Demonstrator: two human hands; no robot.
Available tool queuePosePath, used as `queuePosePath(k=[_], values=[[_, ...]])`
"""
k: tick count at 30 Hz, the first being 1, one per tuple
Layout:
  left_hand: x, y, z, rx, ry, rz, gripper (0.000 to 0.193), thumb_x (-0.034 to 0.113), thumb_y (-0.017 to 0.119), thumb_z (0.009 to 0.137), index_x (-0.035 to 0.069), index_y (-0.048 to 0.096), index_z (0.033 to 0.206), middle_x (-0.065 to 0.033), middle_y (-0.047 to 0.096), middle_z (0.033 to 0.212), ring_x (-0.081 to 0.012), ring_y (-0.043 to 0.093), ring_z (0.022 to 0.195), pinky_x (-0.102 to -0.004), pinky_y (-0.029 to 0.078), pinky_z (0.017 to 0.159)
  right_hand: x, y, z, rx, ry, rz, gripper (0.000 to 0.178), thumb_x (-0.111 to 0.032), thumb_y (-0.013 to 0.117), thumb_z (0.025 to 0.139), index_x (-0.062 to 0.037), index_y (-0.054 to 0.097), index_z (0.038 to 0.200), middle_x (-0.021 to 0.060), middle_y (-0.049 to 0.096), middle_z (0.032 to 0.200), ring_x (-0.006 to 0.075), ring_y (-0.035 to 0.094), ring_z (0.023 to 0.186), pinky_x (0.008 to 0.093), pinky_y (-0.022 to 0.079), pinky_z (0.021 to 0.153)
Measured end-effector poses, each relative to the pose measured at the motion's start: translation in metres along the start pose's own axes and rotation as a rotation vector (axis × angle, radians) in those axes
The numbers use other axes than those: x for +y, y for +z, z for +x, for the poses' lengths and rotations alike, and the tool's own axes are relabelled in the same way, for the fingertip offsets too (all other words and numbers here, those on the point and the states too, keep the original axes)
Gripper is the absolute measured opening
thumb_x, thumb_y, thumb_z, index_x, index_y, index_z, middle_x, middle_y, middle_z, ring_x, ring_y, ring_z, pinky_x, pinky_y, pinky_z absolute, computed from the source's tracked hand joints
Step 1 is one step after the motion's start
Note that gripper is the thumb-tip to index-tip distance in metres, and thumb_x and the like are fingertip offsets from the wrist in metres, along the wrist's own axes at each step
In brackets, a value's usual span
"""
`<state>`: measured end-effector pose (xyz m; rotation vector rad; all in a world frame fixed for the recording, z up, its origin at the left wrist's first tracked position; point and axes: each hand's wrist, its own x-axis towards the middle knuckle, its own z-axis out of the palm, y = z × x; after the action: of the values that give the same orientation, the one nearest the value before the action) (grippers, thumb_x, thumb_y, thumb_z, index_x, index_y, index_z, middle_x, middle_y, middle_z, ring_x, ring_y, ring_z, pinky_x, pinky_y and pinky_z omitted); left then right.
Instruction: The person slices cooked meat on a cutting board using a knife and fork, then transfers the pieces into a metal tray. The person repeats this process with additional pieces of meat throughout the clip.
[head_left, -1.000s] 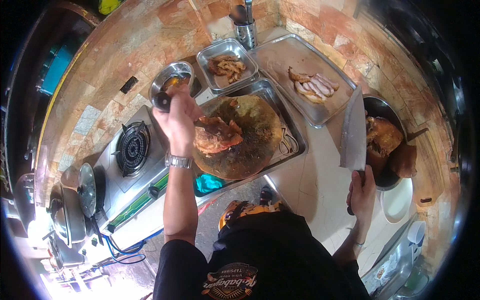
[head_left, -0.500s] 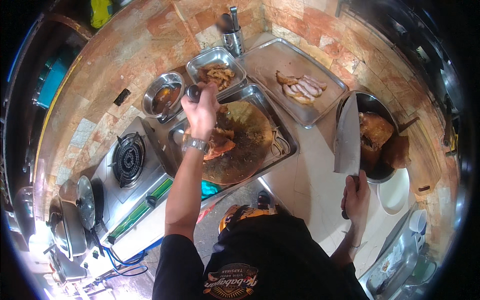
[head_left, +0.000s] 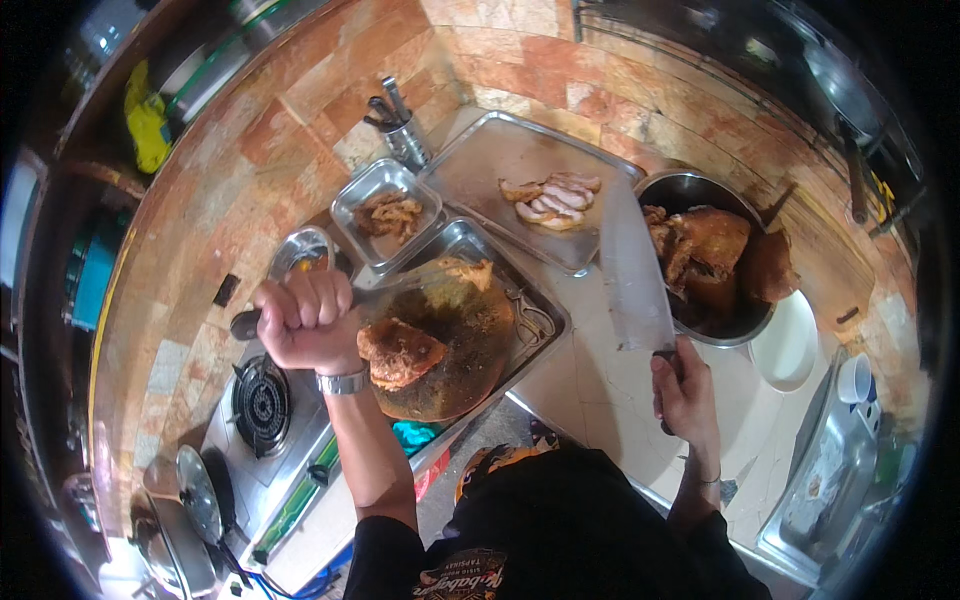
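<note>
The meat (head_left: pixel 398 355) lies on the near left part of the round board (head_left: pixel 470 350), outside the fingers of both hands. The left hand (head_left: pixel 300 320) is curled into a full fist beyond the board's left edge, its fingers wrapped around a dark handle (head_left: pixel 245 325). From that fist a blurred, thin metal piece points right, over the board and past the far side of the meat; whether its end touches anything cannot be told. The meat sits just right of the left wrist, nearer the body than the knuckles, with no finger on it. A smaller piece (head_left: pixel 470 272) lies at the board's far edge.

The right hand (head_left: pixel 687 390), well to the right of the board, has its fingers closed around the grip of a cleaver (head_left: pixel 637 270). The broad blade points away from the body, between the board and the pot (head_left: pixel 740 340), well apart from the meat.

The board rests in a pan (head_left: pixel 563 320), with scissors (head_left: pixel 533 322) beside its right edge. Beyond the board stand a dish (head_left: pixel 435 200) of browned strips (head_left: pixel 388 215) and a tray (head_left: pixel 470 165) bearing pale slices (head_left: pixel 555 203). A bowl (head_left: pixel 285 258) is at its far left, a burner (head_left: pixel 262 405) to its left, and a plate (head_left: pixel 784 345) far to its right, beside the pot, which holds large browned chunks (head_left: pixel 705 240).
</note>
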<state>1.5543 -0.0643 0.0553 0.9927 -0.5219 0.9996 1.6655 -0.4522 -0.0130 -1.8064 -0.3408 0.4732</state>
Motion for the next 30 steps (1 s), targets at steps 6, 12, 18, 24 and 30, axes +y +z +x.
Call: queuePosePath(k=[6, 12, 18, 24, 30], values=[[-0.020, 0.018, 0.012, -0.207, -0.032, -0.143, 0.032, 0.024, 0.051, 0.097, 0.013, 0.038, 0.070, 0.0034, 0.035, 0.055, -0.0090, 0.029, 0.043, -0.0294, 0.028, 0.046, 0.004, -0.003, -0.007, 0.079, -0.121, -0.058, 0.008, -0.009, 0.059, 0.095, -0.0025, 0.054, 0.097, 0.0065, 0.049, 0.058, 0.0121, 0.046, 0.050, 0.0295, 0.037, 0.050], [-0.057, 0.033, 0.015, -0.034, -0.063, -0.119, 0.038, 0.025, 0.049, 0.098, 0.015, 0.034, 0.065, 0.0036, 0.030, 0.053, -0.0087, 0.024, 0.043, -0.0286, 0.025, 0.046, 0.009, -0.018, -0.016, 0.179, -0.097, -0.045, 0.010, -0.009, 0.059, 0.095, -0.0013, 0.053, 0.098, 0.0082, 0.053, 0.060, 0.0124, 0.047, 0.052, 0.0294, 0.039, 0.052], [-0.084, 0.047, 0.003, 0.098, -0.052, -0.018, 0.039, 0.024, 0.050, 0.096, 0.015, 0.031, 0.062, 0.0020, 0.029, 0.055, -0.0104, 0.024, 0.042, -0.0294, 0.022, 0.047, 0.003, -0.023, -0.019, 0.285, -0.169, -0.224, 0.017, -0.010, 0.061, 0.094, -0.0009, 0.050, 0.102, 0.0149, 0.061, 0.067, 0.0285, 0.061, 0.058, 0.0380, 0.047, 0.056], [-0.075, 0.020, 0.042, 0.123, 0.084, 0.312, 0.032, 0.010, 0.061, 0.090, 0.014, 0.040, 0.068, 0.0040, 0.033, 0.057, -0.0079, 0.027, 0.048, -0.0267, 0.022, 0.046, -0.003, 0.038, 0.027, 0.159, -0.398, -0.276, 0.020, -0.014, 0.061, 0.093, -0.0032, 0.048, 0.105, 0.0202, 0.066, 0.076, 0.0428, 0.064, 0.071, 0.0512, 0.050, 0.059], [-0.068, -0.020, 0.101, 0.319, 0.259, 0.501, 0.017, -0.005, 0.066, 0.081, 0.005, 0.052, 0.080, -0.0004, 0.049, 0.064, -0.0102, 0.046, 0.053, -0.0277, 0.034, 0.045, -0.065, 0.167, 0.122, -0.064, -0.654, -0.343, 0.020, -0.021, 0.054, 0.098, -0.0043, 0.050, 0.108, 0.0208, 0.064, 0.071, 0.0441, 0.064, 0.069, 0.0530, 0.049, 0.061]])
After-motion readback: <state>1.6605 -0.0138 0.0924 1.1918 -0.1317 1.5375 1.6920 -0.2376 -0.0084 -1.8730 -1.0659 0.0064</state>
